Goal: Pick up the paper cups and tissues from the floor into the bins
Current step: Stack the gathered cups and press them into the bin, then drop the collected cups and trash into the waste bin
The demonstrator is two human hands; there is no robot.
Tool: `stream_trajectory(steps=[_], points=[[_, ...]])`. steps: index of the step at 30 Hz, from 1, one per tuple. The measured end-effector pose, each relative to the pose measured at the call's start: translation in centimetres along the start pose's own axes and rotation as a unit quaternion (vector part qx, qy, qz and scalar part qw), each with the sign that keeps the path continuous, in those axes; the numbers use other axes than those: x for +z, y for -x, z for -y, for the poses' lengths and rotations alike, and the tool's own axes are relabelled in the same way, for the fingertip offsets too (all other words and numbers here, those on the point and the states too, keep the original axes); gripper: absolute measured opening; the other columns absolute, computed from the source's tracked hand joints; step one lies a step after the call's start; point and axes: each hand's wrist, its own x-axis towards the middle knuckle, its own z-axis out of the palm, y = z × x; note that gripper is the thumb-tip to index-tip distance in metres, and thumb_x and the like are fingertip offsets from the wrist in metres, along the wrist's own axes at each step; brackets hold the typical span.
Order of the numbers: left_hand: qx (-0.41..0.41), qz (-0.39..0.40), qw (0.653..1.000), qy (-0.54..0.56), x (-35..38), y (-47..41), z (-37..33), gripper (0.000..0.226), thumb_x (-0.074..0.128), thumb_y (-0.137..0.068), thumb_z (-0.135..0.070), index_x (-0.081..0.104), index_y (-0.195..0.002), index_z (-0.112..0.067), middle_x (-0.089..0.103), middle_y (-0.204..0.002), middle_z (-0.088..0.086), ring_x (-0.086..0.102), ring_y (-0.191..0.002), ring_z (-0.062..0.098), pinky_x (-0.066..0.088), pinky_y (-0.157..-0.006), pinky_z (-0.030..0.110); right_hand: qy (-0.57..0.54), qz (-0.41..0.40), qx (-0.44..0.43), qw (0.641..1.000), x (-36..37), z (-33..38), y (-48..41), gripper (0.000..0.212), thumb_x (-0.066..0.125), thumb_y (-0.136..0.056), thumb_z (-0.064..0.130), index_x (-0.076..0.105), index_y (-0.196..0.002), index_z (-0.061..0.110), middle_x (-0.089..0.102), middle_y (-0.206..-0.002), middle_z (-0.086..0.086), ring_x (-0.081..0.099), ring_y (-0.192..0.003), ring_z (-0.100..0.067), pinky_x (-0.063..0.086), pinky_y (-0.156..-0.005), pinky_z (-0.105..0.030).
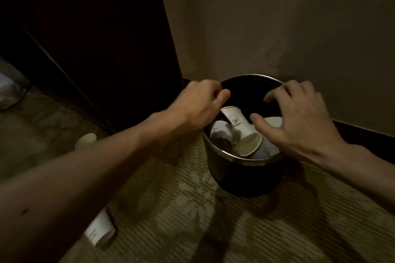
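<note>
A round dark bin (241, 174) with a metal rim stands on the carpet against the wall. Several white paper cups (237, 123) lie inside it, some on their sides. My left hand (199, 104) hovers over the bin's left rim with the fingers curled in and nothing visible in them. My right hand (297, 117) is spread over the right side of the bin, fingers apart, holding nothing. Another paper cup (100, 230) lies on the carpet at the lower left, under my left forearm. A pale rounded object (85, 140), maybe a cup, lies further back on the floor.
A dark wooden cabinet or door (96, 38) rises left of the bin. A beige wall (277, 28) with a dark skirting board runs behind it. Something white (8, 92) lies at the far left edge. The patterned carpet (192, 220) spreads in front.
</note>
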Motion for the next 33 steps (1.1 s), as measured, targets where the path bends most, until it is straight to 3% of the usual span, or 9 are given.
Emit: stream_trajectory(steps=[3, 7, 12, 14, 16, 22, 25, 29, 33], points=[[0.048, 0.007, 0.994, -0.102, -3.2, 2.8, 1.2, 0.04, 0.048, -0.098, -0.048, 0.056, -0.066, -0.025, 0.056, -0.06, -0.008, 0.055, -0.054, 0.003, 0.036, -0.046, 0.021, -0.137, -0.039, -0.064, 0.988, 0.3, 4.1, 1.6, 0.034, 0.048, -0.083, 0.053, 0.05, -0.084, 0.019, 0.049, -0.081, 0.003, 0.042, -0.077, -0.014, 0.036, -0.063, -0.031], [0.056, 0.095, 0.979, -0.174, -7.0, 9.5, 4.2, 0.042, 0.045, -0.09, -0.054, 0.049, -0.058, -0.028, 0.049, -0.054, -0.009, 0.053, -0.056, 0.002, 0.03, -0.045, 0.021, -0.226, 0.001, -0.152, 0.962, 3.7, 10.5, 4.6, 0.027, 0.052, -0.085, 0.045, 0.048, -0.083, 0.018, 0.045, -0.077, 0.006, 0.039, -0.07, -0.01, 0.034, -0.059, -0.021], [0.003, 0.178, 0.955, -0.237, -7.6, 17.8, 10.7, 0.037, 0.041, -0.089, -0.056, 0.054, -0.07, -0.028, 0.052, -0.061, -0.009, 0.052, -0.054, 0.004, 0.044, -0.051, 0.03, -0.296, 0.18, -0.144, 0.927, 10.7, 18.0, 7.6, 0.027, 0.053, -0.086, 0.055, 0.043, -0.097, 0.033, 0.039, -0.084, 0.02, 0.039, -0.077, 0.001, 0.028, -0.064, -0.016], [-0.035, 0.194, 0.95, -0.242, -6.4, 20.8, 14.5, 0.035, 0.044, -0.092, -0.055, 0.057, -0.076, -0.027, 0.053, -0.065, -0.011, 0.05, -0.057, 0.001, 0.041, -0.052, 0.023, -0.286, 0.251, -0.148, 0.913, 13.6, 20.7, 8.2, 0.029, 0.054, -0.088, 0.055, 0.044, -0.106, 0.034, 0.042, -0.091, 0.02, 0.044, -0.084, 0.0, 0.029, -0.069, -0.019], [-0.076, 0.206, 0.949, -0.227, -4.8, 23.4, 18.4, 0.032, 0.045, -0.095, -0.054, 0.057, -0.081, -0.028, 0.057, -0.074, -0.013, 0.049, -0.063, -0.001, 0.04, -0.056, 0.019, -0.278, 0.298, -0.15, 0.901, 16.1, 23.1, 8.3, 0.037, 0.055, -0.089, 0.054, 0.048, -0.117, 0.032, 0.045, -0.1, 0.017, 0.047, -0.092, -0.003, 0.032, -0.073, -0.02], [-0.189, 0.171, 0.96, -0.113, -0.5, 28.9, 27.5, 0.026, 0.05, -0.097, -0.048, 0.059, -0.106, -0.025, 0.067, -0.085, -0.006, 0.059, -0.08, 0.01, 0.052, -0.074, 0.037, -0.264, 0.391, -0.11, 0.875, 22.0, 28.0, 8.1, 0.054, 0.061, -0.089, 0.05, 0.042, -0.134, 0.028, 0.054, -0.124, 0.005, 0.053, -0.109, -0.011, 0.048, -0.086, -0.03], [-0.216, 0.121, 0.966, -0.069, 0.9, 30.5, 30.3, 0.019, 0.053, -0.096, -0.045, 0.055, -0.102, -0.027, 0.059, -0.084, -0.01, 0.054, -0.078, 0.008, 0.048, -0.065, 0.031, -0.254, 0.416, -0.107, 0.867, 24.3, 30.1, 8.4, 0.054, 0.064, -0.088, 0.047, 0.04, -0.134, 0.028, 0.055, -0.127, 0.003, 0.055, -0.103, -0.009, 0.046, -0.077, -0.023], [-0.226, 0.06, 0.972, -0.02, 1.9, 31.8, 33.2, 0.021, 0.06, -0.092, -0.041, 0.053, -0.107, -0.027, 0.056, -0.085, -0.012, 0.051, -0.073, 0.003, 0.031, -0.056, 0.012, -0.239, 0.436, -0.091, 0.863, 26.5, 32.9, 8.1, 0.062, 0.065, -0.085, 0.052, 0.035, -0.136, 0.029, 0.049, -0.134, 0.002, 0.052, -0.113, -0.015, 0.047, -0.088, -0.033], [-0.269, 0.049, 0.959, 0.076, 2.5, 32.3, 35.2, 0.033, 0.062, -0.092, -0.038, 0.056, -0.122, -0.026, 0.062, -0.086, -0.011, 0.054, -0.073, -0.005, 0.038, -0.061, 0.011, -0.204, 0.433, -0.089, 0.874, 27.8, 35.4, 7.7, 0.072, 0.07, -0.077, 0.057, 0.034, -0.132, 0.028, 0.047, -0.133, 0.001, 0.05, -0.114, -0.017, 0.047, -0.09, -0.037]])
